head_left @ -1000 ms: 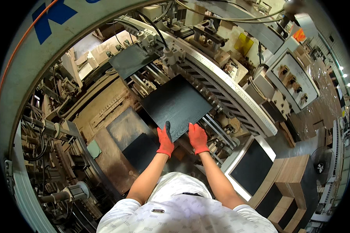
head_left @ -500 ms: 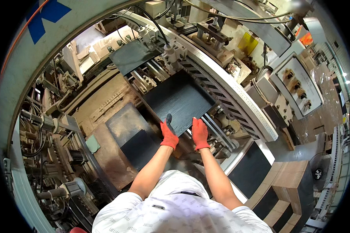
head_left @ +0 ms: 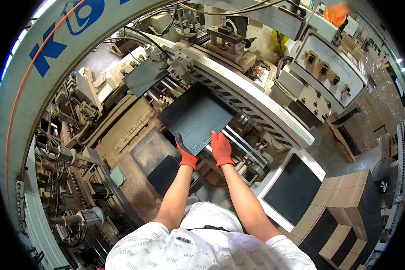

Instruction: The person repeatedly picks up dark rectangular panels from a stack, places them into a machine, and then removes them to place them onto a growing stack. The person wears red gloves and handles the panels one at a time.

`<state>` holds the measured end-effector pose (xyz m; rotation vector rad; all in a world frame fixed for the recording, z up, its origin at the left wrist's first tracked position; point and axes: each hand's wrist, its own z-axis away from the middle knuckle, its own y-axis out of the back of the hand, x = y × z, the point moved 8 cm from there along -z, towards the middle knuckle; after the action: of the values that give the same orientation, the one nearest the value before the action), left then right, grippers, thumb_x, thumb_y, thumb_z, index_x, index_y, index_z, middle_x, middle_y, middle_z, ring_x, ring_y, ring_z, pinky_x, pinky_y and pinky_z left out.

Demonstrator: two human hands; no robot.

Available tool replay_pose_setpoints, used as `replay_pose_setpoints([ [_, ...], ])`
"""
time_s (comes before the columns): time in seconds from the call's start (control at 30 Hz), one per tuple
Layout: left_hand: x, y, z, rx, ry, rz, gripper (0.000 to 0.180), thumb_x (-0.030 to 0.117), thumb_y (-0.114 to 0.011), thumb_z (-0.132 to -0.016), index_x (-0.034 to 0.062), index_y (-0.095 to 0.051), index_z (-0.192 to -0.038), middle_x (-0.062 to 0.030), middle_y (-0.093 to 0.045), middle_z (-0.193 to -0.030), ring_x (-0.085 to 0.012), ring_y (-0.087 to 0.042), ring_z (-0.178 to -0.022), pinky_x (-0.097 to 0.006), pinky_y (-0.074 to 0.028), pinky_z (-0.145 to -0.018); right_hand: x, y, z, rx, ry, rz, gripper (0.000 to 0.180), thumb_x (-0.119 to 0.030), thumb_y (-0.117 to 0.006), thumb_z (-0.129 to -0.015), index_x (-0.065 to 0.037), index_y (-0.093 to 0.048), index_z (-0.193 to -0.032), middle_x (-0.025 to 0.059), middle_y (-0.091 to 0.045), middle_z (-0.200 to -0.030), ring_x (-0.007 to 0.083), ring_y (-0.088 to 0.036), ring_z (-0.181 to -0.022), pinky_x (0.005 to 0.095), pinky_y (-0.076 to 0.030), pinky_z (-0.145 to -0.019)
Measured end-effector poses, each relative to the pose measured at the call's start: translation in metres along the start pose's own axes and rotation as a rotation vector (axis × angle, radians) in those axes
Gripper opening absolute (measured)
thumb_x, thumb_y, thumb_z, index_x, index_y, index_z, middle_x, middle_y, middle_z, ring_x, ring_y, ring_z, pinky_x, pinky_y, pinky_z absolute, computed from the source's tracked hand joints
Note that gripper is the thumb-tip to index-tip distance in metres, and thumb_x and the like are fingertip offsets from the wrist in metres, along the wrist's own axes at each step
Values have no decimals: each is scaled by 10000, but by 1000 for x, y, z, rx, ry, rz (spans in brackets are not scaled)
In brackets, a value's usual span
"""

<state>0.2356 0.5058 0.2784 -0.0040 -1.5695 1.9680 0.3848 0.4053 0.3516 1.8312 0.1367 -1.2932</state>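
A black rectangular panel point(head_left: 198, 112) with a wood-grain face lies tilted across metal rails in the middle of the head view. My left hand point(head_left: 186, 155), in a red glove with dark finger surfaces, grips its near corner, thumb on top and the other fingers hidden below. At the near right edge, my right hand point(head_left: 221, 150), also red-gloved, closes on the panel with its fingertips at the rim. Another dark panel point(head_left: 145, 77) rests beyond, to the left, beneath a machine head.
Long metal guide beam point(head_left: 252, 96) runs along the right side. Control box with several knobs point(head_left: 328, 69) stands at the right. Black sheet on a white-edged table point(head_left: 294, 189) sits near right, beside stacked boards point(head_left: 346, 193). Dark sheets point(head_left: 163, 175) lie on a brown plate left of my hands.
My right hand has closed in on the panel's near right edge. My left hand keeps its hold at the corner. The whole view has shifted slightly as my head moved.
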Motion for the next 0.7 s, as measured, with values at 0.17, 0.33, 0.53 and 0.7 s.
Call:
replay_pose_setpoints([
  [0.17,7,8,-7,-44,-6,-39,731,656,-659,-914,133,-604,-1421,-85,-646,-1401,-346,-621,-1256,-512,-495,-1088,0,-7,1,-35,-25,-19,522,-508,-492,-1059,-17,-595,-913,246,-683,-935,483,-632,-957,573,-474,-802],
  [0.33,-4,-10,0,-1,34,-152,710,674,-625,-916,148,-629,-1393,-70,-664,-1383,-333,-633,-1235,-520,-504,-1059,8,0,-4,-95,-74,-49,583,-525,-450,-1055,-23,-697,-890,254,-716,-981,506,-652,-994,590,-501,-843],
  [0.53,14,7,-10,-104,-58,-134,687,676,-626,-911,150,-654,-1353,-83,-691,-1316,-346,-645,-1183,-524,-499,-1061,-13,8,42,-175,345,132,486,-531,-561,-992,-60,-637,-900,206,-727,-882,430,-704,-898,566,-536,-807],
  [0.7,2,-8,-5,-102,-32,-106,693,675,-631,-910,137,-657,-1345,-100,-697,-1301,-355,-648,-1176,-522,-503,-1058,-16,28,49,-252,388,208,383,-385,-673,-937,-86,-557,-1148,177,-679,-1211,383,-698,-1000,514,-564,-825],
])
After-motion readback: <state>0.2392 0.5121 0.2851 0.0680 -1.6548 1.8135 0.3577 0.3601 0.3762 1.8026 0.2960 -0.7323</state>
